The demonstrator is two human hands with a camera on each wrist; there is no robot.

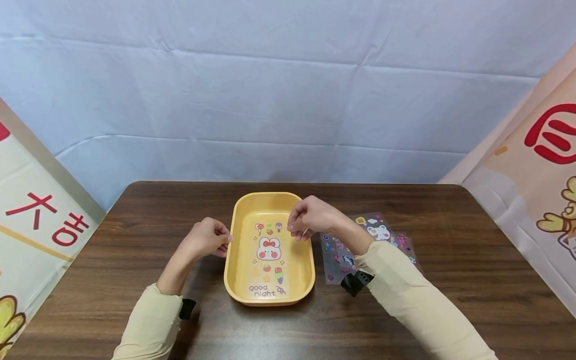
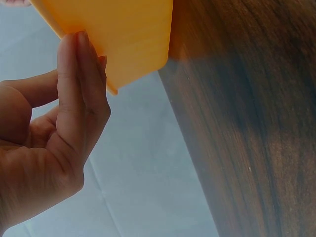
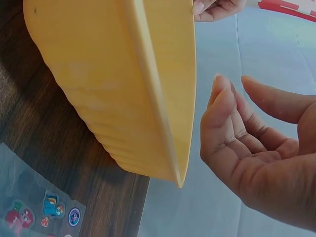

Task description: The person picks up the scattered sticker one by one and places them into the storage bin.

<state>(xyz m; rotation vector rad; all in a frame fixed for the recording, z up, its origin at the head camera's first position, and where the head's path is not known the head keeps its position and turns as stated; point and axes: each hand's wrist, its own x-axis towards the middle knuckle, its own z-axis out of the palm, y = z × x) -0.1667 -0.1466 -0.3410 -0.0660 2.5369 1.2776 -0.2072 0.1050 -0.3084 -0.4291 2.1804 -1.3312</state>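
Tray, one, yellow, oblong with rounded corners, standing upright on the desk between the two hands, its long sides running away from the person. Tray floor bears a clear-backed print: rabbit with a red bow and pink cheeks at centre, small fruits, stars and sweets about it, lettering "good night" at the near end. Left hand: at the left long side, thumb and fingers clamped on the rim. Right hand: over the right rim towards the far end, fingers bent, thumb apart from them with a gap showing in the right wrist view; nothing seen between. Sticker sheets, clear, overlapping, lying right of the tray, partly under the right forearm; printed with a white bear and small coloured figures. Desk, brown wood grain, rounded far corners. Cloth, pale, creased, hung behind. Banners, two, printed: left with red characters, right with a red emblem. Sleeves, cream; black device at each wrist.
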